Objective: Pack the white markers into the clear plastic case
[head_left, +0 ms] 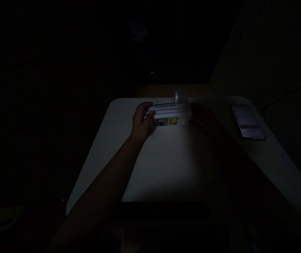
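Note:
A white, boxy packet (183,112) with dark writing on its top and a blue and yellow label on its front is near the far edge of the white table (161,158). My left hand (141,117) grips its left end, thumb on the near side and fingers over the top. At the right end, my right hand (203,114) holds the packet too; deep shadow hides most of its fingers. Something clear and shiny, like a plastic flap (177,95), sticks up behind the packet. What the packet contains cannot be made out.
A phone (249,121) with a lit, blurred screen lies at the table's right side. A dark bar (163,211) runs along the near edge. Something green (1,218) shows at the lower left. A thin cable (290,93) runs at the right. Most surroundings are dark.

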`<act>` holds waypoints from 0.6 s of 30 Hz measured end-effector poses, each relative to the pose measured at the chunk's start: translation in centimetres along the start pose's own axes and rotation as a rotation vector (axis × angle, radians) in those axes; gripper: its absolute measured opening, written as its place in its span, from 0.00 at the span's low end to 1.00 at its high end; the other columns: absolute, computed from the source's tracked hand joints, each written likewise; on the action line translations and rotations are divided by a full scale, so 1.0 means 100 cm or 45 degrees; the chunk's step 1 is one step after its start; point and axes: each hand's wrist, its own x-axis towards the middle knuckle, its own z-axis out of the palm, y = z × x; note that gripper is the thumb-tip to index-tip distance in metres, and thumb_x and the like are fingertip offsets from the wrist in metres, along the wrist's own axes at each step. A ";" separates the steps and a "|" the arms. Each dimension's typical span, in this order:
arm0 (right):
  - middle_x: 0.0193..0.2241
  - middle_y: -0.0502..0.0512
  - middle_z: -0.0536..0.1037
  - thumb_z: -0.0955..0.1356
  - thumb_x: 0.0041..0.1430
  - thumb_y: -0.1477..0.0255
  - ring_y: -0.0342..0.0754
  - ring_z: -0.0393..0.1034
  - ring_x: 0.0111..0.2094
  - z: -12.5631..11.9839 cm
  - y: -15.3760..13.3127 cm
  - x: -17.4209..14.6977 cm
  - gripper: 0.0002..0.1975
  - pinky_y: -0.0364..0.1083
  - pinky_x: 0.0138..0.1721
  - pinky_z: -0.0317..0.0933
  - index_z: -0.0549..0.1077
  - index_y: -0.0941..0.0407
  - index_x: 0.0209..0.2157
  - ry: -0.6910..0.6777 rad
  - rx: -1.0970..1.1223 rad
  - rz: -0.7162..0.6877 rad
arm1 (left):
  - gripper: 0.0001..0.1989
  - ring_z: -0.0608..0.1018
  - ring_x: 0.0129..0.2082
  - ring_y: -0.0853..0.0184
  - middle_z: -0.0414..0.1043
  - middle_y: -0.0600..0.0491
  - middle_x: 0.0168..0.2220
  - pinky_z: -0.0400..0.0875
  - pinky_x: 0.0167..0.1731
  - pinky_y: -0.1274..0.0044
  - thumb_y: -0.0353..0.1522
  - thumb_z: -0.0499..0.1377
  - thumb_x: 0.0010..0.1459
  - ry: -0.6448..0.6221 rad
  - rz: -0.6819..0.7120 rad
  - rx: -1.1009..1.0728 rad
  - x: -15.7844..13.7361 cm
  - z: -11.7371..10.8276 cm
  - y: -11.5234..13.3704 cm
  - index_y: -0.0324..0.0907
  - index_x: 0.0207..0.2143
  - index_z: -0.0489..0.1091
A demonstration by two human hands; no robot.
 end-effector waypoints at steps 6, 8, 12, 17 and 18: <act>0.46 0.56 0.78 0.77 0.40 0.66 0.52 0.72 0.49 0.000 0.006 0.002 0.26 0.53 0.55 0.66 0.75 0.58 0.43 0.038 0.051 0.021 | 0.21 0.76 0.48 0.61 0.73 0.49 0.46 0.71 0.50 0.67 0.49 0.51 0.64 0.039 -0.066 0.007 0.001 0.000 0.008 0.45 0.47 0.69; 0.45 0.56 0.78 0.77 0.38 0.67 0.52 0.73 0.49 -0.001 0.006 0.003 0.25 0.53 0.55 0.66 0.76 0.58 0.42 0.061 0.038 0.031 | 0.21 0.76 0.48 0.61 0.73 0.49 0.46 0.71 0.49 0.68 0.50 0.50 0.64 0.041 -0.056 0.024 0.001 0.000 0.007 0.45 0.47 0.69; 0.44 0.57 0.78 0.76 0.41 0.65 0.52 0.72 0.48 -0.002 0.006 0.003 0.23 0.52 0.53 0.67 0.76 0.59 0.41 0.048 0.062 0.000 | 0.20 0.76 0.48 0.62 0.73 0.49 0.46 0.72 0.49 0.67 0.49 0.51 0.64 0.044 -0.052 0.014 0.001 0.000 0.006 0.46 0.47 0.69; 0.42 0.56 0.78 0.76 0.39 0.67 0.50 0.73 0.45 -0.001 0.000 0.001 0.21 0.50 0.50 0.68 0.75 0.58 0.38 0.066 0.093 0.045 | 0.20 0.76 0.47 0.62 0.73 0.49 0.47 0.72 0.48 0.68 0.49 0.51 0.64 0.051 -0.048 0.017 0.001 0.000 0.005 0.46 0.47 0.69; 0.42 0.56 0.78 0.76 0.40 0.68 0.49 0.73 0.45 -0.001 -0.002 0.001 0.20 0.50 0.50 0.68 0.75 0.58 0.38 0.067 0.081 0.062 | 0.20 0.76 0.47 0.62 0.73 0.49 0.47 0.72 0.48 0.68 0.49 0.51 0.64 0.046 -0.051 0.017 0.001 0.001 0.005 0.46 0.47 0.69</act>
